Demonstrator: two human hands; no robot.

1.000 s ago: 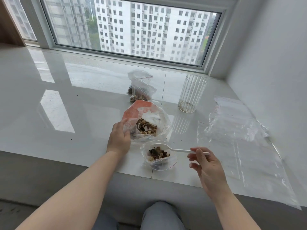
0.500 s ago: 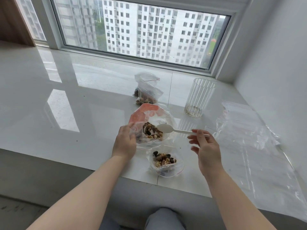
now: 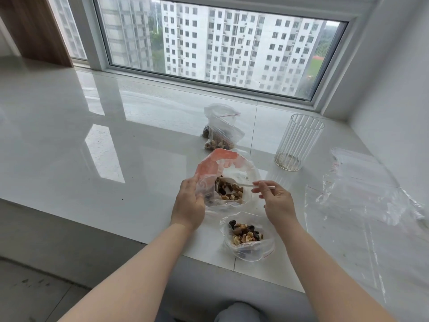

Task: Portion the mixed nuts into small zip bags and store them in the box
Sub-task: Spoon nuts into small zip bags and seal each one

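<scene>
Spoon in the nut bag at the sill's front edge

Nuts fill the bottom of a large clear bag with an orange-red top (image 3: 226, 180), which sits on the white window sill (image 3: 92, 140) a little back from its front edge. The left hand (image 3: 189, 203) grips the bag's left side, fingers curled round the plastic and holding the mouth open. The right hand (image 3: 276, 201) pinches the handle of a white plastic spoon (image 3: 249, 185) between thumb and fingertips; the spoon's bowl end reaches left into the bag's mouth, down among the mixed nuts (image 3: 229, 190).

Just nearer the front edge, below the right hand, a small zip bag (image 3: 248, 240) lies open with a heap of walnut pieces and dark dried bits showing in its mouth; a red line marks its zip strip. Neither hand touches it.

Farther back toward the window (image 3: 220, 43), two filled small bags (image 3: 220, 133) lean together, touching each other. To their right, well apart, a ribbed clear glass (image 3: 297, 142) stands upright with some crumbs in its bottom. Along the sill's right side, by the wall, a large clear plastic bag (image 3: 362, 196) lies flat and crumpled. High-rise blocks show through the glass. A knee in grey cloth (image 3: 239, 312) shows at the bottom.
</scene>
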